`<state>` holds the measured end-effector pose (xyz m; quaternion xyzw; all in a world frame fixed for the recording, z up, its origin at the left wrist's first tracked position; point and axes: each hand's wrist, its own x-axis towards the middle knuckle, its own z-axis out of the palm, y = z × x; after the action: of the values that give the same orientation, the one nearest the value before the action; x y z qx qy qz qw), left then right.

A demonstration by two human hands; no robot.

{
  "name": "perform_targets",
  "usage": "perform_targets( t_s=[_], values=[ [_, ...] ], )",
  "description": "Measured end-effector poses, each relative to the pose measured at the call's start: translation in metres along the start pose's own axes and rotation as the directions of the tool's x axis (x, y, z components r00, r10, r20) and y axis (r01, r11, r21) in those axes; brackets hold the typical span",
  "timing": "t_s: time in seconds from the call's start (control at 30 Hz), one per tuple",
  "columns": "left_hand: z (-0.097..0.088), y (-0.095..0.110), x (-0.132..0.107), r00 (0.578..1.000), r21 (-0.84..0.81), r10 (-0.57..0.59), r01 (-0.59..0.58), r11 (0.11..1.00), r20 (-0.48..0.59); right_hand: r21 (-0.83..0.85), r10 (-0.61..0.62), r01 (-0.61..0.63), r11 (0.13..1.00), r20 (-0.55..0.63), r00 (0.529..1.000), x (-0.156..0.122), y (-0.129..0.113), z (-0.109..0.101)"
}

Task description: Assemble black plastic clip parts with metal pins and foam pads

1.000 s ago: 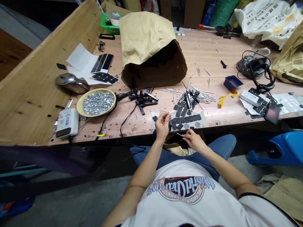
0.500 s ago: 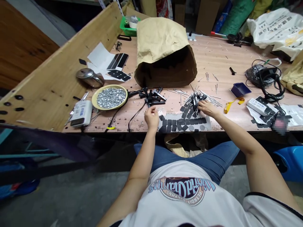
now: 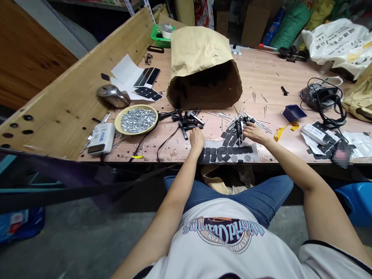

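My left hand [image 3: 197, 140] is closed and rests low over the table, just below a heap of black plastic parts [image 3: 186, 121]. Its fingertips point away from me, and whatever they pinch is too small or hidden. My right hand [image 3: 254, 132] grips a black T-shaped plastic part [image 3: 239, 127] above a pile of thin metal rods [image 3: 261, 124]. Between my hands lies a backing sheet [image 3: 253, 155] with rows of black rounded pads [image 3: 229, 150]. Left of the heap, a yellow bowl [image 3: 117, 124] holds many small silvery metal pieces [image 3: 138, 119].
A large open paper sack [image 3: 200, 50] stands behind the heap. To the left are a white box-shaped device [image 3: 101, 137] and a metal pot [image 3: 113, 96]. On the right sit a dark blue tray [image 3: 294, 113], a yellow strap [image 3: 281, 131] and a black headset-like frame [image 3: 331, 106].
My left hand has moved right and slightly forward, its fingers now curled down over where small pale pieces lay. My right hand stays almost in place at the rods.
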<state>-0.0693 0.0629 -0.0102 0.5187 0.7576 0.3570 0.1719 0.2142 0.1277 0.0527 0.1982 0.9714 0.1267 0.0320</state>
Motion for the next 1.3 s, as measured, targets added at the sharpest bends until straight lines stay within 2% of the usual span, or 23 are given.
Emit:
perform_targets(
  t_s=[0.07,0.13,0.2,0.27,0.33,0.4,0.5,0.57,0.67,0.77,1.07,1.23,1.3],
  values=[
    [0.000,0.005,-0.005,0.999,-0.164,-0.044,0.041,0.986,-0.017,0.004,0.057,-0.057,0.998,-0.047,0.997,0.000,-0.007,-0.006],
    [0.000,0.011,-0.011,0.995,-0.421,-0.104,0.094,0.902,0.000,0.047,0.143,-0.139,0.989,-0.079,0.987,0.003,-0.023,-0.013],
    [0.000,0.020,-0.021,0.983,-0.684,-0.154,0.181,0.707,0.101,0.136,0.242,-0.228,0.964,-0.100,0.965,0.010,-0.048,-0.020],
    [-0.001,0.028,-0.032,0.952,-0.835,-0.154,0.304,0.458,0.263,0.255,0.351,-0.314,0.914,-0.115,0.929,0.020,-0.076,-0.026],
    [-0.003,0.035,-0.042,0.905,-0.869,-0.116,0.426,0.251,0.409,0.367,0.459,-0.395,0.842,-0.104,0.882,0.030,-0.101,-0.032],
    [-0.007,0.040,-0.052,0.855,-0.850,-0.085,0.518,0.098,0.511,0.427,0.535,-0.462,0.777,-0.062,0.843,0.039,-0.120,-0.038],
    [-0.012,0.045,-0.064,0.789,-0.792,-0.066,0.606,-0.072,0.610,0.408,0.586,-0.540,0.737,0.014,0.810,0.046,-0.136,-0.049],
    [-0.013,0.047,-0.070,0.756,-0.755,-0.061,0.639,-0.149,0.652,0.369,0.593,-0.569,0.735,0.058,0.803,0.047,-0.140,-0.057],
    [-0.012,0.049,-0.076,0.731,-0.723,-0.064,0.654,-0.222,0.680,0.328,0.577,-0.577,0.748,0.109,0.810,0.046,-0.143,-0.066],
    [-0.012,0.052,-0.079,0.726,-0.715,-0.069,0.650,-0.257,0.684,0.303,0.573,-0.578,0.757,0.115,0.811,0.042,-0.144,-0.070],
    [-0.019,0.057,-0.081,0.744,-0.738,-0.056,0.645,-0.197,0.666,0.305,0.542,-0.521,0.797,0.019,0.840,0.035,-0.142,-0.061],
    [-0.018,0.056,-0.082,0.740,-0.736,-0.049,0.655,-0.172,0.671,0.287,0.532,-0.513,0.809,0.015,0.847,0.033,-0.144,-0.062],
    [-0.017,0.055,-0.083,0.744,-0.742,-0.042,0.657,-0.132,0.667,0.284,0.527,-0.512,0.811,0.028,0.849,0.032,-0.145,-0.062]
  ],
)
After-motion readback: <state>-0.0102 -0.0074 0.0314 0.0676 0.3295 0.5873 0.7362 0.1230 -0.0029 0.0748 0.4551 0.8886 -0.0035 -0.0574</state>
